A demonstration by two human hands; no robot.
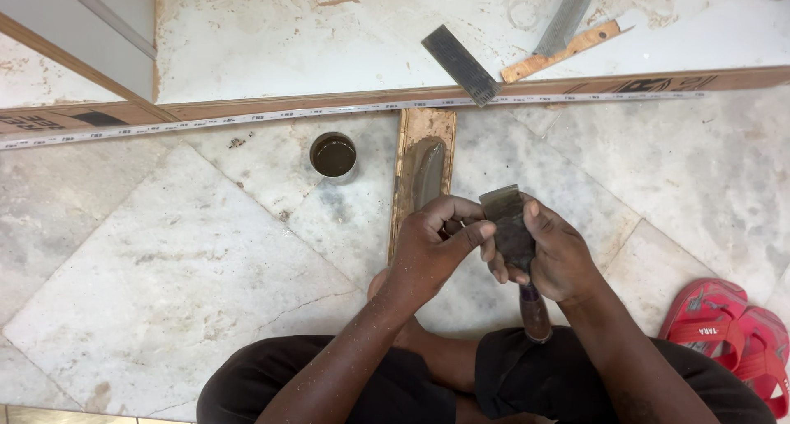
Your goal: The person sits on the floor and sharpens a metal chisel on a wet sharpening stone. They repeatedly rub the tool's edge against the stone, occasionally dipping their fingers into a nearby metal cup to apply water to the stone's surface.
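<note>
Right hand [564, 255] has its grip closed round a chisel [514, 243], blade up, wooden handle pointing down toward the lap; left hand [432, 243] pinches the blade w/ thumb and fingers. Both sit just above the near end of a wet sharpening stone [424, 169] on the marble floor [164, 259]. Small cup [333, 155] of dark liquid stands left of the stone (red sandals [732, 329] at far right).

soft, even daylight fills my view; the marble floor [189, 267] is bright and slightly washed out toward its far edge. shadows under my hands are faint. everything is sharp, with little blur or glare.
</note>
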